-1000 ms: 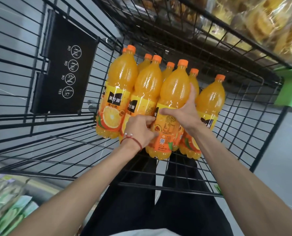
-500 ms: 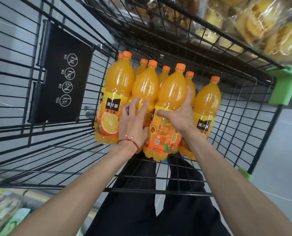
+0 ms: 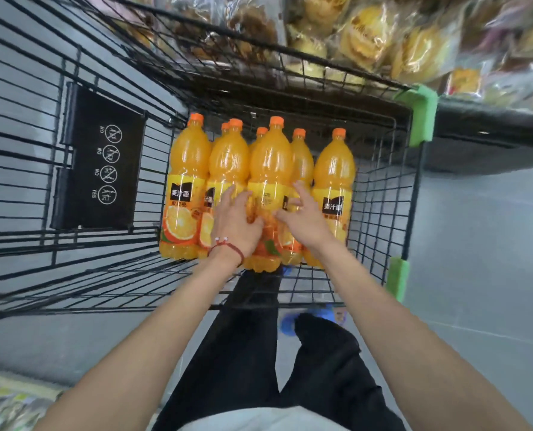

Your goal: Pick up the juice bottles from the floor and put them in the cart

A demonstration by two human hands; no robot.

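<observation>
Several orange juice bottles with orange caps stand upright in a tight group inside the black wire cart (image 3: 380, 213). The front middle bottle (image 3: 270, 163) is between my hands. My left hand (image 3: 234, 225), with a red string at the wrist, lies with spread fingers against the labels of that bottle and the one to its left (image 3: 228, 163). My right hand (image 3: 304, 219) has its fingers spread and loose at the right side of the middle bottle, beside the rightmost bottle (image 3: 333, 169). Neither hand curls round a bottle. The rear bottles are mostly hidden.
A black sign panel (image 3: 103, 169) hangs on the cart's left wall. Green bumpers (image 3: 420, 116) mark the cart's right corners. A shelf of wrapped bread (image 3: 368, 42) stands just beyond the cart. Grey floor (image 3: 476, 259) lies to the right; my legs and a blue shoe (image 3: 290, 325) are below.
My left hand uncurled from the label and spread flat. My right hand let go of the middle bottle and opened. The bottles stand lower in the cart.
</observation>
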